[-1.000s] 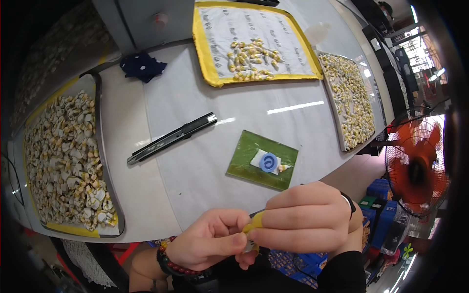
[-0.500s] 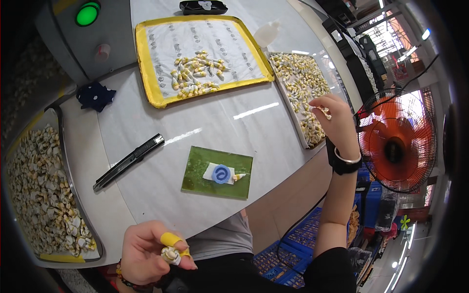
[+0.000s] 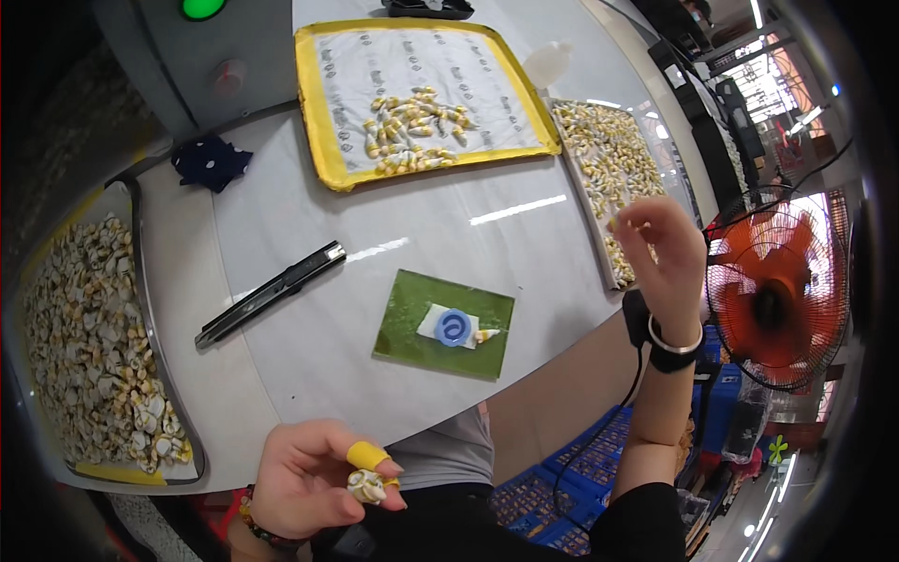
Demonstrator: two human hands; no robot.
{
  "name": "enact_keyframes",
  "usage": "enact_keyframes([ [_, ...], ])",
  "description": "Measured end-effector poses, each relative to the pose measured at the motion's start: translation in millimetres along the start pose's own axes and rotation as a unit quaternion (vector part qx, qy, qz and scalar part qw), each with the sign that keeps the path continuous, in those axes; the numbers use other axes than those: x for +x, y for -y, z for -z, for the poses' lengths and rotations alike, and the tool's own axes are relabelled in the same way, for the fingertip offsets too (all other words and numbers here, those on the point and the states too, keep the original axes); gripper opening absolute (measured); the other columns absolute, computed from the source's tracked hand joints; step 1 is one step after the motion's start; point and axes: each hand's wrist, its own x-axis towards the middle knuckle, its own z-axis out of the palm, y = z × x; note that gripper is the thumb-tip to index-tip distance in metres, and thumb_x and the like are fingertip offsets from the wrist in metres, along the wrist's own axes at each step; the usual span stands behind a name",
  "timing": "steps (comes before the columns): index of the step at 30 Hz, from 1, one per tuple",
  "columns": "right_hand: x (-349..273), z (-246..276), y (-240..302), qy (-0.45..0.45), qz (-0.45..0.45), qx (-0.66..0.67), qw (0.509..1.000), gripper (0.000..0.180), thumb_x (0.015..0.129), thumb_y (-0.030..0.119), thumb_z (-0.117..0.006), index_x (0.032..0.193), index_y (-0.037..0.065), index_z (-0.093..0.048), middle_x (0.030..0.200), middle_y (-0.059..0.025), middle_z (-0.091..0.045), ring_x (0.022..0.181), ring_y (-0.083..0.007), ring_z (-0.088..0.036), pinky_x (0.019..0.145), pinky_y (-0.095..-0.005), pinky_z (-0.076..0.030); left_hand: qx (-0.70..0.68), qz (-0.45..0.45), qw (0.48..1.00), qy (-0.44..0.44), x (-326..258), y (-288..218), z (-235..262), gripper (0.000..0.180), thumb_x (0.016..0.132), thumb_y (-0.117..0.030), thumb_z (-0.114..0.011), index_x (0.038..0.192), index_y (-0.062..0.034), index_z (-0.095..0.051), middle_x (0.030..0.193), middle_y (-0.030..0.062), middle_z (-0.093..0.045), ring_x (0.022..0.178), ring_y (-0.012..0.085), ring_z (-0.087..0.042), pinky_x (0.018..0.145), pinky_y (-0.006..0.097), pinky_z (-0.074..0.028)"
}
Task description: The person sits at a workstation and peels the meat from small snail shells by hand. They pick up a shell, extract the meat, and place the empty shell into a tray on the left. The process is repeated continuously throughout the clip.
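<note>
Near the table's front edge, my left hand (image 3: 314, 478) is closed around a small cluster of white-and-yellow pieces (image 3: 366, 486). Yellow bands wrap its fingers. My right hand (image 3: 663, 245) hovers by the near end of the right-hand tray (image 3: 607, 245), thumb and forefinger pinched together; whatever lies between the tips is too small to make out. Many small white-and-yellow cone-shaped pieces (image 3: 609, 150) fill that tray. Between my hands lies a green plate (image 3: 398, 323) bearing a white paper patch, a blue disc (image 3: 453, 328) and one small cone-shaped piece (image 3: 487, 334).
At the back stands a yellow-rimmed tray (image 3: 328, 173) lined with printed paper, holding a heap of similar pieces. Another full tray (image 3: 154, 375) is at the left. A black box cutter (image 3: 272, 293) and a dark cloth (image 3: 212, 164) lie on the table. An orange fan (image 3: 775, 290) is at the right.
The view has shifted, so the table appears farther right. My right hand has moved slightly toward me along the right-hand tray. My left hand still grips its small pieces.
</note>
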Motion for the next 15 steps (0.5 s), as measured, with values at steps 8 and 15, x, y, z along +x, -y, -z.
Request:
enact_keyframes([
  [8, -3, -40, 63, 0.227, 0.126, 0.055, 0.964, 0.024, 0.073, -0.003, -0.07, 0.095, 0.004, -0.068, 0.083, -0.0088, -0.065, 0.072, -0.0219, -0.063, 0.062, -0.0313, -0.051, 0.005, -0.018, 0.999, 0.036, -1, -2, 3, 0.036, 0.078, -0.005, -0.074, 0.105, 0.0113, -0.057, 0.098, 0.0192, -0.064, 0.089, 0.0238, -0.066, 0.084, 0.035, -0.053],
  [15, 7, -52, 63, 0.261, 0.222, -0.039, 0.939, 0.019, 0.071, 0.002, -0.066, 0.089, 0.001, -0.06, 0.076, -0.0075, -0.058, 0.072, -0.0235, -0.059, 0.063, -0.033, -0.05, -0.002, -0.023, 0.999, 0.045, -2, -2, 10, 0.034, 0.079, -0.003, -0.073, 0.106, 0.0106, -0.056, 0.1, 0.0183, -0.064, 0.09, 0.0235, -0.066, 0.084, 0.035, -0.053],
])
